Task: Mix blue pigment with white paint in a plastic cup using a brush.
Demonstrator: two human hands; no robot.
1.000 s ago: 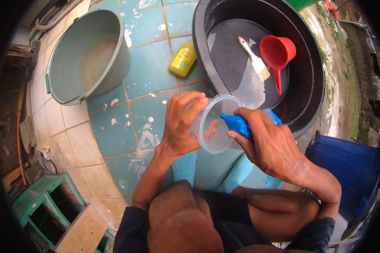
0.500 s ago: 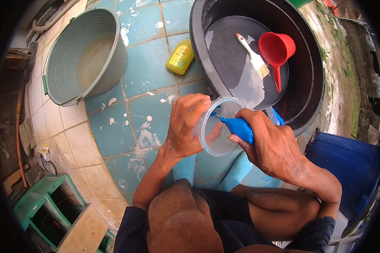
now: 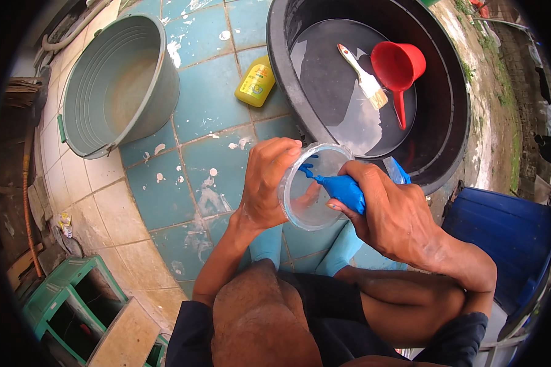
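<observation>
My left hand [image 3: 264,183] is wrapped round a clear plastic cup [image 3: 317,214], tipped so that its mouth faces up toward me. My right hand [image 3: 401,217] squeezes a small blue plastic bag [image 3: 348,192], its narrow end pointing into the cup. Thick blue paste [image 3: 305,169] comes from that end and clings to the cup's inner wall. A blue-and-clear flap of plastic [image 3: 398,170] sticks out behind my right hand. Just beyond the cup stands a large black tub [image 3: 283,82] with shallow liquid; a white-handled paintbrush [image 3: 362,78] and a red dipper [image 3: 400,66] lie in it.
A yellow bottle [image 3: 255,83] lies on the teal tiles left of the tub. Farther left is a grey-green bucket [image 3: 82,92]. A green stool-like frame [image 3: 64,296] sits at lower left, and a dark blue plastic container [image 3: 496,238] at right. White splashes mark the floor.
More blue paste shows inside the cup, in a longer strand. The bag has shifted slightly left and down. Both hands keep their hold; the view has moved a little.
</observation>
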